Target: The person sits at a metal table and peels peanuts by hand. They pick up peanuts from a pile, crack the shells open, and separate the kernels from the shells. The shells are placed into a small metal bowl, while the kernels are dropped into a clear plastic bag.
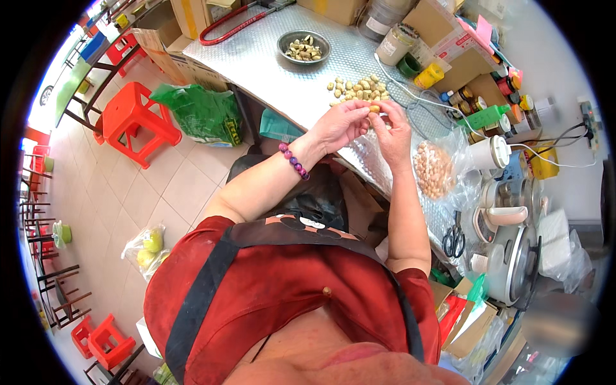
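Note:
Both hands meet over the near part of a foil-covered table (264,53). Between the fingertips of my left hand (339,126) and my right hand (392,132) is a peanut (374,109). Just beyond them a loose pile of unshelled peanuts (363,89) lies on the foil. Farther back stands a metal bowl (280,48) with empty peanut shells (304,49) in it. Beside my right forearm sits a clear plastic bag (457,168) of shelled peanuts (433,169). A beaded bracelet is on my left wrist.
A red-framed hacksaw (236,24) lies at the back left. Jars, a green bottle (488,115), a white cable (414,95) and a lidded cup (488,152) line the right side. Black-handled scissors (453,240) lie near my right elbow. A red plastic stool (134,115) stands on the floor.

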Action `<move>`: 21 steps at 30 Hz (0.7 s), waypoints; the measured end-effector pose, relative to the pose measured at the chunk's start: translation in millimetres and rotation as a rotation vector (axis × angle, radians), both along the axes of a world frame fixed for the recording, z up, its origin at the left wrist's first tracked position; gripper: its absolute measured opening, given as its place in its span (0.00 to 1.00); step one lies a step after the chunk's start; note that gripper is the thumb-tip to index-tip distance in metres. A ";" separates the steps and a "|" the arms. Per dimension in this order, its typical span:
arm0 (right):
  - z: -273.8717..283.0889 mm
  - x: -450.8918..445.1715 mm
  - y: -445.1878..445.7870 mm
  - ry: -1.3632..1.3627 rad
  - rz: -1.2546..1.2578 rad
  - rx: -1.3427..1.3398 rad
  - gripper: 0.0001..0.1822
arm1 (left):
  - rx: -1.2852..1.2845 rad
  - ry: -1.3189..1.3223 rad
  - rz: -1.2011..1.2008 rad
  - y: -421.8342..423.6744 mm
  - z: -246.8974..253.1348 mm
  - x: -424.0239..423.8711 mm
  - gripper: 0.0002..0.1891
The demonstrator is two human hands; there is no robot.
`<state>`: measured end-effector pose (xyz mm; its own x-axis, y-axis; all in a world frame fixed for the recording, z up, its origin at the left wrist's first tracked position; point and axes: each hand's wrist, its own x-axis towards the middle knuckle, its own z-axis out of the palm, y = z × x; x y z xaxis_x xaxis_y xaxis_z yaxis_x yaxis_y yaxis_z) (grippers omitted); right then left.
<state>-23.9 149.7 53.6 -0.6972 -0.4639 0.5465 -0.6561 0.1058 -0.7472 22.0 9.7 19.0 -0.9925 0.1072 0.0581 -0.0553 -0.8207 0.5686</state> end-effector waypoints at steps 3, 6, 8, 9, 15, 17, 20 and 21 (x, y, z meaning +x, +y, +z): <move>-2.2 -4.8 -2.7 0.060 0.024 0.024 0.09 | -0.052 -0.035 0.067 1.9 6.6 5.6 0.08; -2.8 -9.3 -6.8 0.034 0.037 0.020 0.09 | -0.190 -0.014 0.207 2.7 0.8 2.5 0.08; -3.9 -13.3 -9.5 -0.035 0.010 0.003 0.10 | -0.323 -0.034 0.316 2.9 5.6 3.7 0.11; -4.2 -13.6 -11.0 -0.080 -0.004 -0.006 0.10 | -0.365 -0.037 0.343 1.1 2.8 4.7 0.13; 0.5 -15.1 -21.7 -0.137 0.140 0.103 0.10 | -0.790 0.072 0.429 -12.0 -4.2 4.0 0.22; -5.9 -10.9 -23.6 -0.195 0.201 0.122 0.11 | -0.875 0.166 0.512 -13.7 -16.5 -1.0 0.24; -10.8 -4.8 -22.3 -0.309 0.278 0.123 0.10 | -1.005 0.180 0.416 -20.1 -8.4 1.2 0.22; -9.8 -2.4 -22.0 -0.336 0.308 0.119 0.10 | -1.047 0.163 0.348 -22.0 0.6 4.0 0.20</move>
<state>-26.3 127.7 43.8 -0.6464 -0.7228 0.2443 -0.3939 0.0419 -0.9182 26.0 -12.3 19.6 -0.9666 -0.1030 0.2346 0.2230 0.1121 0.9683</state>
